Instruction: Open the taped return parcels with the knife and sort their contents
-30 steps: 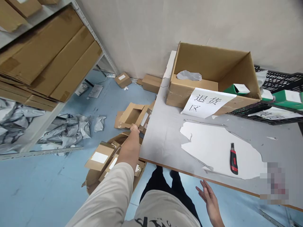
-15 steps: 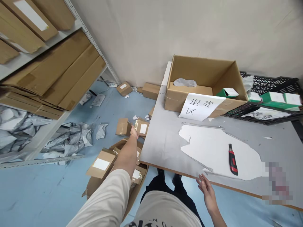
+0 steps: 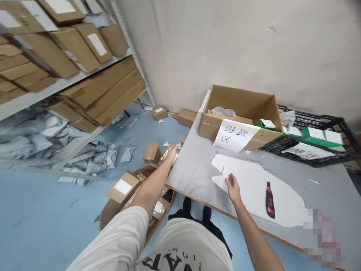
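My left hand reaches out past the left edge of the grey table, fingers stretched, holding nothing. Just under it is a blurred small cardboard box, and another small box lies on the blue floor beside it. My right hand hovers over the table's torn white patch, fingers loosely apart and empty. A red and black utility knife lies to its right on the table.
A large open carton with a paper sign stands at the table's back. A black crate holds green-white boxes. An open carton of small parcels sits by my legs. Shelving with flat cartons is on the left, grey bags beneath.
My left hand let go of an opened cardboard box and rose toward the table's edge. My right hand came up from below the table's front edge to above its top. My view tilted up.
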A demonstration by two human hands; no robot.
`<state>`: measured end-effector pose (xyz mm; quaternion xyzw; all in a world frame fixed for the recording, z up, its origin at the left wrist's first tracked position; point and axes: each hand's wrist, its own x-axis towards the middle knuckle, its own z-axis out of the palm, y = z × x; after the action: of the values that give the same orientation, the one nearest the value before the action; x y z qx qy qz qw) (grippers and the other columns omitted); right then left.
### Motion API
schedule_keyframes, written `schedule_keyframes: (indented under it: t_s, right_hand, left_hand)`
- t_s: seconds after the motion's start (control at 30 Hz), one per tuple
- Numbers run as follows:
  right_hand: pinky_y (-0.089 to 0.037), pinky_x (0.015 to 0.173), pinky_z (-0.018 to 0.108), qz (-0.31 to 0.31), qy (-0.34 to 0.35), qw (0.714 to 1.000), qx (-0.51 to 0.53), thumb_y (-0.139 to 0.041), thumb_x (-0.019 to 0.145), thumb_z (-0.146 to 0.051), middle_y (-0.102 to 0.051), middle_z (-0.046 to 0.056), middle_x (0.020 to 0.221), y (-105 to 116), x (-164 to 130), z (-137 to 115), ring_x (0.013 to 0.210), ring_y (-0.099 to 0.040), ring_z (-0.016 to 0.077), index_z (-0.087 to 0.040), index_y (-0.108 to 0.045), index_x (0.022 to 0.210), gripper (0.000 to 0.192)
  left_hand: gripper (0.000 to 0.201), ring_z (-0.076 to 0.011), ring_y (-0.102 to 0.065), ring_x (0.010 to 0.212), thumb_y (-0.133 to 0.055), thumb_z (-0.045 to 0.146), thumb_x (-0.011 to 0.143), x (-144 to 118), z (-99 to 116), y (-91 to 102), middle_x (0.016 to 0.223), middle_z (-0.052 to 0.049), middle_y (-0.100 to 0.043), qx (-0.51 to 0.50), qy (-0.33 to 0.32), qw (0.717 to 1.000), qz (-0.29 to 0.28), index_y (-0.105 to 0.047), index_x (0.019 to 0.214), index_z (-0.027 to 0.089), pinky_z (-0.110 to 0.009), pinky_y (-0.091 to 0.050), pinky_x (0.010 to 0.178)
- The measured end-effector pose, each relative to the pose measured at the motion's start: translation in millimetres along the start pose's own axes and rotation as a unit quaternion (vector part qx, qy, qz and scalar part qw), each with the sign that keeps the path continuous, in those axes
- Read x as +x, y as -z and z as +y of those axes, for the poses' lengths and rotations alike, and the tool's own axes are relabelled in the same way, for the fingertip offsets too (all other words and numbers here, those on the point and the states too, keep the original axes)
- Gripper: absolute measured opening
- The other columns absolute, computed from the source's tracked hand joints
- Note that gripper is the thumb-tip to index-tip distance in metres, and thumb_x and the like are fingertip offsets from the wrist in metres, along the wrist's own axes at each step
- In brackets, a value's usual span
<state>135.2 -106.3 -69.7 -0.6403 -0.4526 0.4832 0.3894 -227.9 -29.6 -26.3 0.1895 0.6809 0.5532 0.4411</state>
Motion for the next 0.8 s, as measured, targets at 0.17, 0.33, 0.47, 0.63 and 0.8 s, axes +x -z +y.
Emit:
schedule_keyframes:
  t_s: [0.17,0.33,0.47,0.63,0.8]
  right_hand:
    - [-0.026,0.11,0.044,-0.011,0.12,0.99,-0.074,-0.049,0.078,-0.061,-0.018,0.013,0.154,-21.0,48.7,-40.5,0.14,-0.022,0.0269,-0.016,-0.016,0.148,0.09]
    - [-0.026,0.11,0.043,-0.023,0.152,0.984,-0.088,-0.047,0.08,-0.059,-0.02,0.017,0.152,-27.2,74.6,-59.7,0.139,-0.025,0.0279,-0.013,-0.012,0.148,0.089]
    - [-0.025,0.11,0.044,-0.074,0.178,0.976,-0.104,-0.049,0.079,-0.058,-0.023,0.018,0.151,-34.9,87.6,-56.7,0.137,-0.027,0.0282,-0.013,-0.011,0.147,0.09]
    - [-0.025,0.109,0.046,-0.157,0.202,0.959,-0.123,-0.048,0.081,-0.057,-0.024,0.018,0.15,-68.2,97.1,-50.4,0.138,-0.026,0.0276,-0.014,-0.013,0.147,0.086]
    - [-0.02,0.112,0.046,-0.231,0.244,0.93,-0.15,-0.046,0.082,-0.057,-0.029,0.018,0.149,-129.3,75.6,-45.8,0.137,-0.028,0.0272,-0.012,-0.022,0.145,0.08]
  left_hand:
    - [0.064,-0.028,-0.037,0.132,-0.063,0.05,0.077,-46.2,-9.4,-4.6,0.143,-0.009,-0.042,-0.016,-0.026,0.999,-0.012,-0.047,0.133,0.023,-0.041,-0.034,0.105]
    - [0.074,-0.0297,-0.03,0.136,-0.06,0.055,0.078,-87.4,-26.8,-6.4,0.147,-0.016,-0.033,-0.007,-0.111,0.994,-0.024,-0.041,0.136,0.012,-0.038,-0.025,0.111]
    - [0.081,-0.0301,-0.03,0.136,-0.056,0.057,0.08,-107.9,-45.8,-2.8,0.148,-0.023,-0.027,-0.004,-0.123,0.992,0.006,-0.034,0.138,0.005,-0.037,-0.025,0.112]
    - [0.08,-0.029,-0.03,0.137,-0.056,0.057,0.08,-126.3,-70.2,23.9,0.149,-0.021,-0.026,-0.012,-0.116,0.991,0.061,-0.033,0.139,0.009,-0.039,-0.025,0.112]
    - [0.074,-0.0289,-0.028,0.137,-0.052,0.061,0.081,-161.3,-99.1,89.7,0.149,-0.015,-0.03,-0.018,-0.099,0.981,0.163,-0.038,0.137,0.014,-0.041,-0.019,0.114]
